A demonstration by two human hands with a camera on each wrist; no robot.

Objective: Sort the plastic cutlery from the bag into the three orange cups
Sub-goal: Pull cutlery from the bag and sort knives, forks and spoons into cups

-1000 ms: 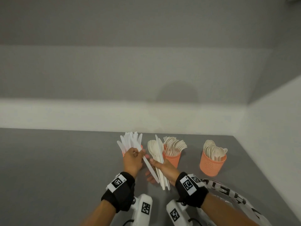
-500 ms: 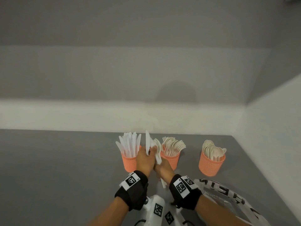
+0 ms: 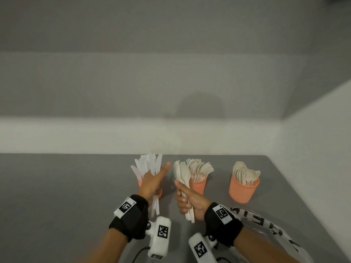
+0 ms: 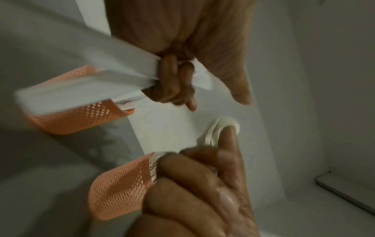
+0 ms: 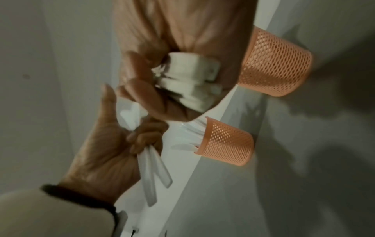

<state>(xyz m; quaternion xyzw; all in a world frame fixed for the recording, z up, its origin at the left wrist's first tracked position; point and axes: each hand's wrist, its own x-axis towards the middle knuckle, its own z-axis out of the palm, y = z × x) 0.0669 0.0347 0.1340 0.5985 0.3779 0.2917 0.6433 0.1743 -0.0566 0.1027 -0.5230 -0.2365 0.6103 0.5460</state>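
Note:
Three orange mesh cups stand in a row on the grey table. The left cup (image 3: 140, 181) holds white knives and is partly hidden by my left hand (image 3: 152, 184). The middle cup (image 3: 198, 186) holds forks and the right cup (image 3: 243, 189) holds spoons. My left hand grips a few white knives (image 3: 156, 205) in front of the left cup; in the left wrist view its fingers (image 4: 172, 80) curl round them. Beside the middle cup, my right hand (image 3: 188, 201) grips a bundle of cream cutlery (image 3: 182, 172), spoon heads up, also in the right wrist view (image 5: 190, 80).
A clear plastic bag (image 3: 266, 224) with black lettering lies at the lower right, behind my right wrist. A white wall borders the table at the back and on the right. Bare grey table (image 3: 66, 196) stretches to the left of the cups.
The hands were pressed together between the left and middle cups; now they are apart. The left hand has moved left with the white knives, and the right hand keeps the cream bundle.

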